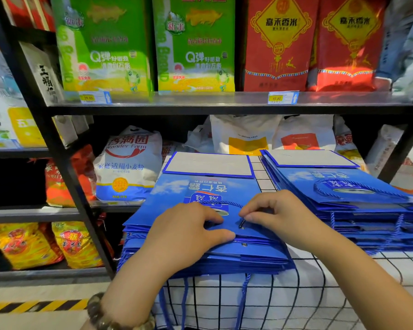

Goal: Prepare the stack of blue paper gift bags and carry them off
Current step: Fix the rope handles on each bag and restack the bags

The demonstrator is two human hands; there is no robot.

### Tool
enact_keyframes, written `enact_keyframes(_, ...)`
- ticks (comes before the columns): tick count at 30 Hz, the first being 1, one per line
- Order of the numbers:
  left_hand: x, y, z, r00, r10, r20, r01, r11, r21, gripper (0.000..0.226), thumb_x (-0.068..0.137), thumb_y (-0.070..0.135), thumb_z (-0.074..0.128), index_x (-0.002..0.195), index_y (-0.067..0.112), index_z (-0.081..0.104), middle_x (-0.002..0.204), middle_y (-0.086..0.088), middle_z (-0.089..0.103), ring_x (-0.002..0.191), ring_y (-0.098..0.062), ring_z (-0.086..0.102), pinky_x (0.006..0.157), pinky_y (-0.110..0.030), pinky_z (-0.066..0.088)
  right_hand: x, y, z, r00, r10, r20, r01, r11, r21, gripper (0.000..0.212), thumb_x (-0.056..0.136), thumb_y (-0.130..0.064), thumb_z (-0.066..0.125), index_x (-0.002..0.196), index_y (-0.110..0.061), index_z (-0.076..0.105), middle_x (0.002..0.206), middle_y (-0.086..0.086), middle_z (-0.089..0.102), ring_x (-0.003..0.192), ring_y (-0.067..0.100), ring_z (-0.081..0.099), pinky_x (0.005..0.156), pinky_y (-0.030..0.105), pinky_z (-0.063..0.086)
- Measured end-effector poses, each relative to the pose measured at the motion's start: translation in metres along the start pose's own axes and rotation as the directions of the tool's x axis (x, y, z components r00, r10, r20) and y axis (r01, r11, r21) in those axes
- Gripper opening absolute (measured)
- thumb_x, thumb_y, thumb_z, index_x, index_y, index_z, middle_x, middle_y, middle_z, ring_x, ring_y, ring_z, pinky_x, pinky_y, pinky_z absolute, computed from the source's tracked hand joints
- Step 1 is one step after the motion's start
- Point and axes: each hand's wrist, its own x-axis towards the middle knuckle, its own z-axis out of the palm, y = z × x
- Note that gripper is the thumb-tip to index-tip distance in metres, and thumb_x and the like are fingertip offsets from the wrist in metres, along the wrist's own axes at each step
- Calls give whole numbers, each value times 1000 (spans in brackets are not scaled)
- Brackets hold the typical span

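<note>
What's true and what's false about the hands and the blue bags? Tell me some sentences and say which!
1. The left hand rests on the nearer stack of blue bags. True.
2. The right hand pinches a rope handle on that stack. True.
3. There is only one stack. False: a second stack lies to the right.
4. The left wrist wears a bead bracelet. True.
5. The upper shelf holds only blue packs. False: green packs and red packs stand there.
</note>
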Motion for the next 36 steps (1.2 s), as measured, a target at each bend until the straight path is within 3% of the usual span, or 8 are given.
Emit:
enact_keyframes(9,1,0,2,1000,4,-3,-4,1000,-9,42,77,61,57,114,41,61,122,21,59,113,-5,51,93,-27,43,1,-2,-4,1000,11,27,-9,997,-72,26,84,-7,64,72,-31,64,73,-18,62,72,-13,56,69,4,40)
enact_keyframes(14,1,-1,3,1000,20,-16,-20,1000,-3,37,79,61,55,109,40,63,116,19,61,109,-6,52,89,-27,43,2,-4,-5,996,3,92,8,993,-119,26,84,-9,63,72,-32,64,77,-18,63,76,-4,57,70,9,43)
enact_keyframes(18,2,-1,4,999,34,-20,-35,999,-7,31,82,60,50,101,41,66,106,18,64,102,-8,54,83,-29,45,7,-5,-4,993,-19,121,45,975,-218,12,85,-11,64,84,-20,72,75,-23,61,78,-4,58,74,12,45)
enact_keyframes(24,4,4,2,997,52,-53,-51,998,30,31,88,57,42,83,37,65,86,7,64,86,-14,56,68,-30,41,7,-7,-6,985,-50,164,90,964,-249,13,85,-10,63,91,-14,74,77,-22,60,76,-7,57,78,11,45)
enact_keyframes(28,6,6,1,997,40,-65,-34,996,84,36,89,58,39,83,34,65,84,4,63,84,-17,55,64,-30,39,5,-8,-7,985,-11,172,50,974,-222,18,88,-13,60,99,-18,72,86,-16,66,81,-10,58,79,8,44)
enact_keyframes(31,7,9,0,995,34,-92,-22,991,132,38,90,58,38,85,31,64,82,5,59,84,-17,53,63,-31,38,-4,-10,-14,986,25,164,-14,998,-66,29,91,-16,53,103,-40,63,92,-9,71,88,1,62,84,16,46)
enact_keyframes(33,9,14,1,989,53,-138,-27,982,185,39,91,56,38,87,27,63,83,4,59,86,-18,54,63,-31,33,-9,-10,-15,975,23,220,0,995,-104,39,90,-14,55,99,-52,55,92,-10,69,89,2,62,85,18,48)
enact_keyframes(36,7,26,3,963,63,-263,-24,989,148,28,91,53,43,84,28,53,92,5,61,91,-17,53,73,-27,28,-8,-5,-12,979,34,202,1,985,-172,35,88,-12,56,105,-43,60,99,-6,69,92,7,64,88,28,50)
